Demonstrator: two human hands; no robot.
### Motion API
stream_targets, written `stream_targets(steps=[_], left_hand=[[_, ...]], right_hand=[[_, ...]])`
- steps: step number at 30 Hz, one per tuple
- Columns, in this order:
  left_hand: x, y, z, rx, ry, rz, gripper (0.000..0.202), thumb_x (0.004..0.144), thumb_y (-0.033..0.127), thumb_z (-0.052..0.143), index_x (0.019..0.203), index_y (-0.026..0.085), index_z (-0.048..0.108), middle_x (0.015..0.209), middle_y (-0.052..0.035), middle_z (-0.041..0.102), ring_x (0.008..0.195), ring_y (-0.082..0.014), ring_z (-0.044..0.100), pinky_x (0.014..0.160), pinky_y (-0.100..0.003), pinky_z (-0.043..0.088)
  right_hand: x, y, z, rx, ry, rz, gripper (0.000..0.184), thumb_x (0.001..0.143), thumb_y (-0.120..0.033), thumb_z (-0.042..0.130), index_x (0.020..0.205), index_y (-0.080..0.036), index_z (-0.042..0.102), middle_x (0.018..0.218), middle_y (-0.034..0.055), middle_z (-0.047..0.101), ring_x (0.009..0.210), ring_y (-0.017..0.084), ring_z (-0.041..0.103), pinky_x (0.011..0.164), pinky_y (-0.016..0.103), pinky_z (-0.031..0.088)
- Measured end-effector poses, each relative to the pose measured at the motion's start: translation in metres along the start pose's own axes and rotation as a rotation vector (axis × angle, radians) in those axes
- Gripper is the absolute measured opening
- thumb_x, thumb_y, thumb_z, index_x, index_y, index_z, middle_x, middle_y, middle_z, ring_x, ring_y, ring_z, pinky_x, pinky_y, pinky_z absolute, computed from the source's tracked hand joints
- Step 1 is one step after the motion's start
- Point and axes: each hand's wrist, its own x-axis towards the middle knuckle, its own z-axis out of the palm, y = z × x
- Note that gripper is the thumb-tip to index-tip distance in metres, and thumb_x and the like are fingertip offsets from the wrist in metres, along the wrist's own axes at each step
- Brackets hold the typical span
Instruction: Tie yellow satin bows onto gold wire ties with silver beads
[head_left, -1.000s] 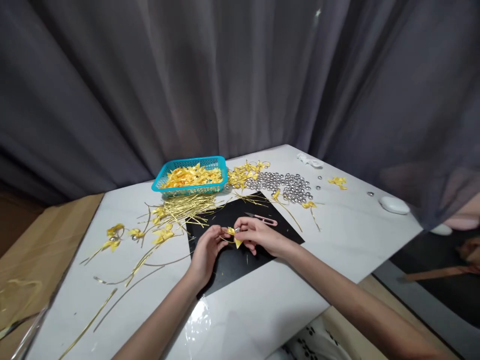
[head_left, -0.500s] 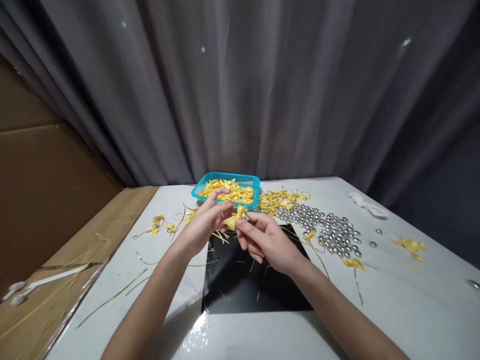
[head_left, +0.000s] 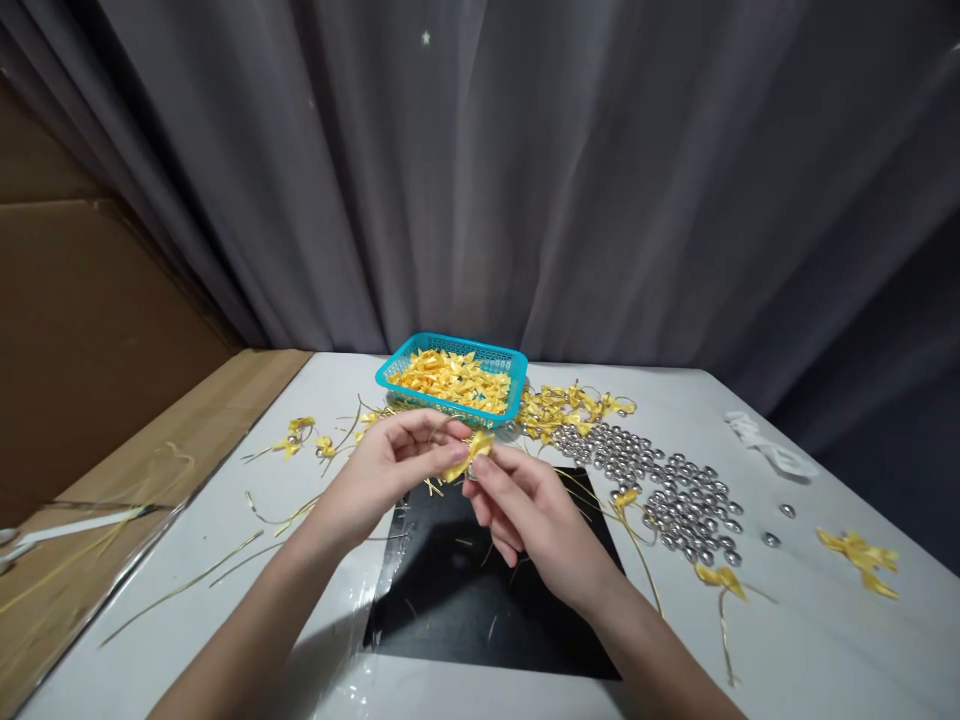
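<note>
I have the fingers (head_left: 431, 465) of the left hand (head_left: 371, 478) and right hand (head_left: 540, 515) pinched on one seemingly unfinished yellow bow (head_left: 481, 443) above the black mat (head_left: 480, 605), a wired pile (head_left: 559, 410) looking done beyond, while the basket's bows (head_left: 450, 380) and silver beads (head_left: 694, 500) look unused.

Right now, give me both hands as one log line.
left hand: pinching yellow ribbon | right hand: pinching same ribbon | below: black mat | beyond: blue basket, more ribbons inside | right side: silver beads
</note>
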Motion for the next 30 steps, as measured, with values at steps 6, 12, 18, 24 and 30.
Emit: stream_targets(steps=[6,12,18,24,30], left_hand=[[0.000,0.000,0.005,-0.073,0.049,-0.040,0.014,0.066,0.021,0.076,0.076,0.016,0.067,0.067,0.0000,0.065,0.059,-0.0100,0.058,0.056,-0.018,0.045],[-0.001,0.001,0.002,-0.125,0.006,-0.113,0.019,0.065,0.018,0.077,0.079,0.016,0.064,0.063,0.0022,0.063,0.056,-0.0065,0.056,0.051,-0.014,0.041],[-0.001,0.003,0.003,-0.121,0.042,-0.137,0.022,0.063,0.017,0.077,0.077,0.016,0.061,0.059,0.0042,0.059,0.052,-0.0053,0.051,0.049,-0.014,0.038],[-0.002,0.003,0.004,-0.095,0.050,-0.136,0.020,0.064,0.018,0.076,0.075,0.016,0.059,0.057,0.0045,0.057,0.051,-0.0056,0.050,0.048,-0.015,0.037],[-0.003,0.004,0.005,-0.104,0.029,-0.141,0.022,0.063,0.019,0.077,0.075,0.017,0.058,0.054,0.0047,0.058,0.048,-0.0063,0.050,0.046,-0.015,0.036]], right_hand=[[0.001,-0.001,-0.008,-0.032,-0.050,-0.012,0.038,0.084,-0.051,0.050,0.076,-0.014,0.053,0.060,-0.0045,0.045,0.038,0.001,0.032,0.035,0.015,0.031],[0.000,-0.012,-0.021,-0.311,-0.073,-0.128,0.036,0.085,-0.044,0.054,0.065,-0.014,0.049,0.057,-0.0042,0.041,0.047,0.003,0.035,0.043,0.018,0.028],[0.000,-0.010,-0.021,-0.353,-0.062,-0.132,0.027,0.083,-0.038,0.055,0.070,-0.015,0.050,0.061,-0.0041,0.042,0.051,0.004,0.034,0.046,0.020,0.028],[-0.003,-0.010,-0.017,-0.327,-0.070,-0.121,0.020,0.085,-0.034,0.054,0.076,-0.016,0.053,0.064,-0.0033,0.049,0.050,0.004,0.040,0.045,0.019,0.031],[-0.004,-0.011,-0.018,-0.291,-0.085,-0.127,0.020,0.083,-0.032,0.057,0.073,-0.015,0.053,0.062,-0.0039,0.049,0.049,0.003,0.039,0.044,0.018,0.032]])
